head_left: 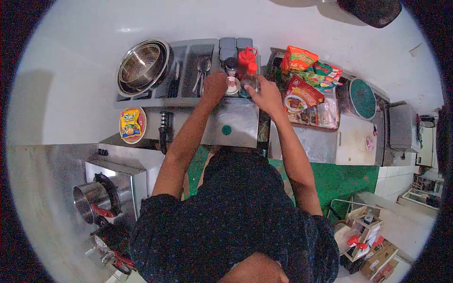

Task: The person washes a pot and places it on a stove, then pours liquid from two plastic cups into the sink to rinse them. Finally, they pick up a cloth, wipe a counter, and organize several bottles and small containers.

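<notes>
My left hand (215,86) is closed at the left side of a small white bowl (232,91) with reddish pieces in it. Its fingertips are hidden, so whether it grips the rim is unclear. Around a clear round container (248,84), just right of the bowl, the thumb and fingers of my right hand (269,97) are curled. Behind them stand a red squeeze bottle (247,55) and a dark-lidded jar (230,64). Spoons and forks (200,78) lie in the grey tray (189,101) beside my left hand.
Stacked metal bowls (141,66) sit at the left, above a yellow packet (132,124) in a round dish. Colourful food packets (304,94) fill a container at right, near a green-topped tub (362,98) and a white cutting board (354,139). A pot (89,200) stands lower left.
</notes>
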The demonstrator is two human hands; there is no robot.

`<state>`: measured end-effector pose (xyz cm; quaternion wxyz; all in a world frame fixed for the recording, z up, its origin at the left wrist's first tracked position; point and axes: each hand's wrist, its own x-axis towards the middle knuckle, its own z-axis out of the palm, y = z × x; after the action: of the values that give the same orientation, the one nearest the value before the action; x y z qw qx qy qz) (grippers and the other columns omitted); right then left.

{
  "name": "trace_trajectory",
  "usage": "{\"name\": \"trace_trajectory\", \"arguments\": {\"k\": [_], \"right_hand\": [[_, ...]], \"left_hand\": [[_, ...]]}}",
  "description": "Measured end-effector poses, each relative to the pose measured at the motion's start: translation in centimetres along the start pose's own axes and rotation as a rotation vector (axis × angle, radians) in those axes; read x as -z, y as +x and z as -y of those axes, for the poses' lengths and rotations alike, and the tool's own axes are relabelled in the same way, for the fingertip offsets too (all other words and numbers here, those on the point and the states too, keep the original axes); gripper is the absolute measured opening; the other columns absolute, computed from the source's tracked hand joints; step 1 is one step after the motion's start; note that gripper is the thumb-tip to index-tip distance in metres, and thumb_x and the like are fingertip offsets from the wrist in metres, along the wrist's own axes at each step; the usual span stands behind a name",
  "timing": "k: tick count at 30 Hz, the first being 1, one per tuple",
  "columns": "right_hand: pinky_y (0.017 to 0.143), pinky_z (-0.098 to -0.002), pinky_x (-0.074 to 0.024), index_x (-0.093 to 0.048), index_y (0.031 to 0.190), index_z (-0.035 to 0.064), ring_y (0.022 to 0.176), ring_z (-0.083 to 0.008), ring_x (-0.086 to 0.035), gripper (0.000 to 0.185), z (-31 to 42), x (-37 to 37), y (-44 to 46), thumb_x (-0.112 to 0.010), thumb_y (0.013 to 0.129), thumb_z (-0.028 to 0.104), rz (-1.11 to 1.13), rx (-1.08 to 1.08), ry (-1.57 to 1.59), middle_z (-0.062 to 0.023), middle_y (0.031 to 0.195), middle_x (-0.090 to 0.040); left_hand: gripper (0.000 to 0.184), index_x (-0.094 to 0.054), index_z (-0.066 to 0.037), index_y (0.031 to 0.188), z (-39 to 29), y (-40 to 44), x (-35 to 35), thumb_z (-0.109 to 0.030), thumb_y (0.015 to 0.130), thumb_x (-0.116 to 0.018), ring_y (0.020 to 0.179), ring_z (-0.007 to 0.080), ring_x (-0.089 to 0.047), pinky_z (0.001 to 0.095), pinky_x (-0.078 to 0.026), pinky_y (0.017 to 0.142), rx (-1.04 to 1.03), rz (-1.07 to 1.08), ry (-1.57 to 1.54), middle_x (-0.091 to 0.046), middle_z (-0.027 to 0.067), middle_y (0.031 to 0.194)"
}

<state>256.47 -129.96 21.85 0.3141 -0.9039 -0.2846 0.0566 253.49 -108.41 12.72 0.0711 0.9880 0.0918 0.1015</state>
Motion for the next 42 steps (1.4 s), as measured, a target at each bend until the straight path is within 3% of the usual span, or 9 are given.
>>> {"name": "trace_trajectory", "arguments": {"k": [7, 9, 16, 22, 26, 29, 32, 40, 42], "right_hand": [[0.084, -0.0495, -0.0533, -0.061, 0.122, 0.0032, 0.094, -0.0419, -0.067, 0.056, -0.8, -0.1, -0.1, -0.07, 0.084, 0.044, 0.005, 0.024, 0.017, -0.024, 0.102, -0.069], [0.084, -0.0484, -0.0532, -0.061, 0.121, 0.0024, 0.094, -0.0414, -0.067, 0.058, -1.1, 0.3, -0.6, -0.072, 0.082, 0.044, -0.062, 0.045, 0.055, -0.0235, 0.102, -0.069], [0.076, -0.0332, -0.0517, -0.069, 0.094, 0.0013, 0.079, -0.0201, -0.066, 0.042, -3.5, -2.2, -4.8, -0.084, 0.074, 0.036, -0.083, -0.045, 0.388, -0.0106, 0.085, -0.07], [0.075, -0.0297, -0.0495, -0.068, 0.088, 0.0002, 0.079, -0.0128, -0.061, 0.027, -5.2, -4.9, -8.3, -0.081, 0.08, 0.022, 0.029, -0.046, 0.435, -0.0042, 0.081, -0.068], [0.068, -0.0273, -0.0486, -0.068, 0.088, 0.0002, 0.072, -0.0105, -0.059, 0.023, -5.8, -6.3, -10.3, -0.08, 0.082, 0.019, 0.093, -0.105, 0.529, -0.0022, 0.078, -0.067], [0.084, -0.0343, -0.0515, -0.072, 0.091, 0.0011, 0.089, -0.0223, -0.068, 0.027, -5.9, -6.8, -10.8, -0.08, 0.079, 0.025, 0.245, -0.289, 0.556, -0.0119, 0.091, -0.072], [0.084, -0.034, -0.0514, -0.072, 0.092, 0.0014, 0.09, -0.0225, -0.068, 0.027, -6.0, -7.2, -10.9, -0.08, 0.08, 0.024, 0.258, -0.246, 0.576, -0.0118, 0.091, -0.072], [0.058, -0.0288, -0.0515, -0.07, 0.094, 0.0, 0.06, -0.0114, -0.062, 0.026, -5.0, -6.3, -10.3, -0.08, 0.082, 0.022, 0.272, -0.316, 0.711, -0.0052, 0.077, -0.068], [0.056, -0.0274, -0.0511, -0.07, 0.096, -0.0006, 0.058, -0.0104, -0.061, 0.026, -5.0, -6.4, -10.2, -0.08, 0.082, 0.019, 0.267, -0.336, 0.779, -0.0047, 0.077, -0.068]], "left_hand": [[0.022, -0.071, -0.004, 0.088, 0.0, -1.7, 1.3, -0.02, 0.085, -0.058, 0.089, 0.0372, -0.063, 0.0484, -0.05, 0.079, 0.234, -0.294, -0.365, -0.064, 0.0189, 0.092], [0.021, -0.07, -0.004, 0.093, 2.0, -1.7, -0.6, -0.02, 0.084, -0.058, 0.091, 0.0374, -0.061, 0.0476, -0.049, 0.082, 0.11, -0.277, -0.476, -0.064, 0.0188, 0.095], [0.026, -0.062, -0.005, 0.108, 0.1, -2.1, -0.2, -0.01, 0.082, -0.066, 0.094, 0.0353, -0.061, 0.0464, -0.048, 0.083, -0.011, -0.133, -0.733, -0.064, 0.0159, 0.105], [0.031, -0.064, -0.005, 0.109, -2.1, -3.6, 3.8, -0.01, 0.08, -0.072, 0.095, 0.0299, -0.065, 0.0437, -0.049, 0.087, 0.096, -0.168, -0.656, -0.068, 0.0136, 0.097], [0.032, -0.066, -0.007, 0.108, -1.5, -4.4, 3.9, -0.012, 0.077, -0.075, 0.097, 0.0286, -0.065, 0.0424, -0.049, 0.089, 0.046, 0.016, -0.748, -0.07, 0.012, 0.097], [0.033, -0.067, -0.008, 0.106, -1.1, -4.6, 1.2, -0.014, 0.075, -0.077, 0.099, 0.0306, -0.065, 0.0433, -0.049, 0.09, -0.015, 0.041, -0.799, -0.07, 0.0111, 0.102], [0.033, -0.069, -0.009, 0.103, -0.9, -4.7, -1.1, -0.017, 0.073, -0.078, 0.101, 0.033, -0.064, 0.0449, -0.049, 0.091, -0.174, -0.101, -0.708, -0.07, 0.0107, 0.106], [0.023, -0.07, -0.008, 0.095, -0.6, -4.0, -0.9, -0.019, 0.076, -0.076, 0.095, 0.0331, -0.065, 0.0458, -0.05, 0.087, -0.358, 0.015, -0.456, -0.07, 0.0126, 0.102], [0.023, -0.07, -0.007, 0.094, -1.2, -4.8, -0.9, -0.017, 0.075, -0.076, 0.098, 0.034, -0.063, 0.0464, -0.047, 0.091, -0.352, -0.186, -0.516, -0.068, 0.0135, 0.101]]}}
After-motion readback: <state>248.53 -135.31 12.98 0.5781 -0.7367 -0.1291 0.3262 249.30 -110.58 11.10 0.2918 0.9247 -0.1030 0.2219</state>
